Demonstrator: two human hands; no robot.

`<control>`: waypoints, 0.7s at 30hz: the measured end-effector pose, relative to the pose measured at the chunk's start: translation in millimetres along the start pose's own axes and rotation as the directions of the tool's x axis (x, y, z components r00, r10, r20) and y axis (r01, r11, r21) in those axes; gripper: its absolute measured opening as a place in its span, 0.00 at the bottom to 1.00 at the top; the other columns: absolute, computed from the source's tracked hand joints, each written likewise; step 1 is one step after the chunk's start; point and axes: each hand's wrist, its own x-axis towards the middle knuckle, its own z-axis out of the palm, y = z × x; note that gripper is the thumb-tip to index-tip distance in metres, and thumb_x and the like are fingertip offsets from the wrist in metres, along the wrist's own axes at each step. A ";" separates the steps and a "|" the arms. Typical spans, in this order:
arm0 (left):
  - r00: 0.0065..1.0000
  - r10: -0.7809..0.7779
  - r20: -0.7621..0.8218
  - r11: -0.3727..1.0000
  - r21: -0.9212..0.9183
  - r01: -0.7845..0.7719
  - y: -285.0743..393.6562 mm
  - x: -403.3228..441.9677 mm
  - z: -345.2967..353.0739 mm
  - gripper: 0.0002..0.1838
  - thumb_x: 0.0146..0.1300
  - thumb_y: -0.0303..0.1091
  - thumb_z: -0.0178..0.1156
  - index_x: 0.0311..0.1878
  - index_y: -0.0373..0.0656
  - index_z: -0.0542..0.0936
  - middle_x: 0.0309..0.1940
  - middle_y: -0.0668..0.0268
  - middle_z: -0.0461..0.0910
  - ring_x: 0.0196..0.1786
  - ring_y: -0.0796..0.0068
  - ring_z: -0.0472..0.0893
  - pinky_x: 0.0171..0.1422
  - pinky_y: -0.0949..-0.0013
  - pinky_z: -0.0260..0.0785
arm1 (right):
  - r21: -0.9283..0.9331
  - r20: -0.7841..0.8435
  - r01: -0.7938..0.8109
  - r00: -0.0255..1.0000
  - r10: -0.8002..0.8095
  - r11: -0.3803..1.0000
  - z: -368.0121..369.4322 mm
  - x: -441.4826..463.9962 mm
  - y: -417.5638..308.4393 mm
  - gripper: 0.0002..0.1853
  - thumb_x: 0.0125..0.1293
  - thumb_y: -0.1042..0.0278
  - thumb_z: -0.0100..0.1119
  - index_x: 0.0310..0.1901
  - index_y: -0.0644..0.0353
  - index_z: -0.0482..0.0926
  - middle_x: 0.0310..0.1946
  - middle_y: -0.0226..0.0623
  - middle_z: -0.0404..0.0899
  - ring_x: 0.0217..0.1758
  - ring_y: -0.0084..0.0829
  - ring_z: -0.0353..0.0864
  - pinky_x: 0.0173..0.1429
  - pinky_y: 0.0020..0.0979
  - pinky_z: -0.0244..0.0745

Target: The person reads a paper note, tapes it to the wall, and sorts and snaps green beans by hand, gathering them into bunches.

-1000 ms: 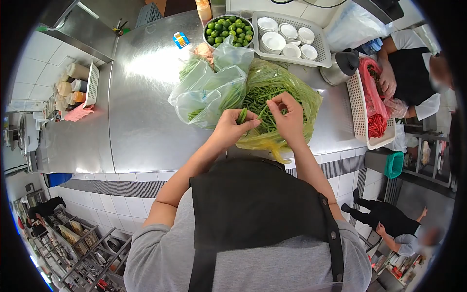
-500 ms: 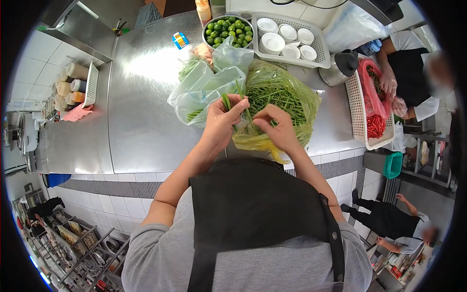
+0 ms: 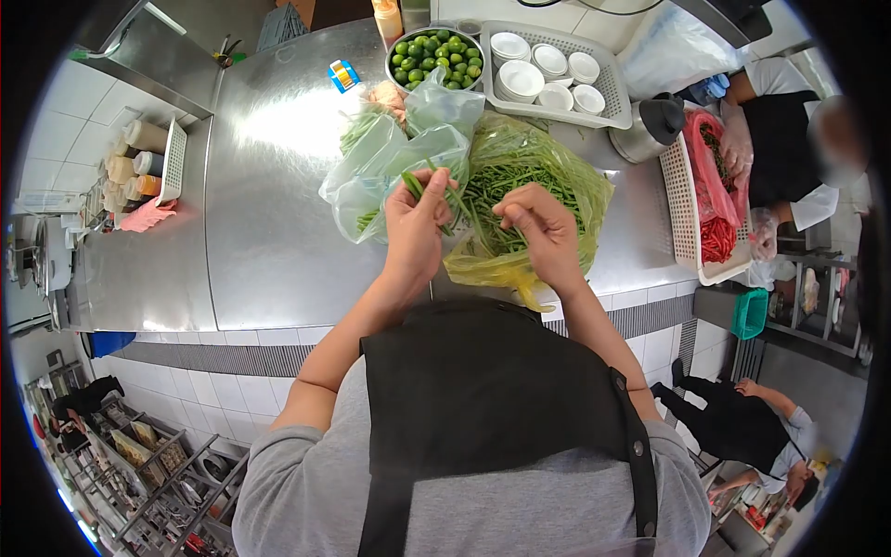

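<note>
My left hand (image 3: 418,215) is closed around a few green beans (image 3: 411,185), their ends sticking out past the thumb and fingers. To its right, my right hand (image 3: 546,230) is pinched shut; whatever lies between its fingertips is too small to make out. Both hands are over the near side of an open yellow plastic bag (image 3: 506,267), which holds a big heap of thin green beans (image 3: 529,186). A pale, clear plastic bag (image 3: 357,190) lies behind my left hand, with some green beans showing inside it.
On the steel counter (image 3: 269,232) stand a bowl of limes (image 3: 436,60), a tray (image 3: 617,102) of white dishes and a steel jug (image 3: 640,135). At right, a co-worker's gloved hand (image 3: 738,148) reaches into a basket (image 3: 682,213) with red chillies (image 3: 717,241).
My hands have moved apart, the right one slightly rightward and the left slightly leftward. The long bean that stood upright between them has tilted. The co-workers at right have shifted their arms.
</note>
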 end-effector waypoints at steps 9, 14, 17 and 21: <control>0.995 -0.064 0.074 0.998 0.007 0.063 -1.0 2.0 -12.1 0.08 0.78 0.33 0.52 0.48 0.39 0.77 0.38 0.66 0.78 0.36 0.81 0.74 0.43 0.75 0.67 | -0.930 -0.005 -0.022 0.999 0.047 0.368 -3.2 4.3 52.9 0.08 0.61 0.68 0.67 0.33 0.63 0.78 0.34 0.40 0.78 0.43 0.44 0.81 0.47 0.43 0.74; 0.967 -0.249 0.052 0.954 -0.160 0.254 -8.3 -5.0 -6.5 0.07 0.78 0.31 0.47 0.46 0.40 0.74 0.38 0.62 0.78 0.37 0.73 0.76 0.45 0.69 0.71 | -0.912 0.008 -0.072 0.981 0.195 0.403 34.8 -8.7 106.2 0.15 0.62 0.67 0.67 0.47 0.60 0.77 0.35 0.45 0.82 0.38 0.48 0.83 0.46 0.45 0.77; 0.953 -0.300 0.039 0.937 -0.174 0.302 -5.9 -8.8 -2.3 0.06 0.76 0.30 0.47 0.47 0.40 0.73 0.36 0.62 0.76 0.35 0.75 0.74 0.42 0.70 0.68 | -0.862 -0.027 -0.190 0.943 0.332 0.469 37.4 -10.1 110.2 0.17 0.60 0.73 0.64 0.50 0.61 0.73 0.37 0.47 0.83 0.37 0.49 0.85 0.43 0.44 0.79; 0.944 -0.314 0.099 0.944 -0.070 0.321 -7.8 -3.0 -22.2 0.07 0.75 0.31 0.49 0.46 0.39 0.73 0.34 0.65 0.75 0.30 0.80 0.70 0.33 0.76 0.61 | -0.456 -0.102 -0.328 0.943 0.318 0.827 22.8 -2.3 87.9 0.21 0.57 0.79 0.66 0.51 0.61 0.70 0.36 0.44 0.85 0.33 0.38 0.86 0.39 0.36 0.80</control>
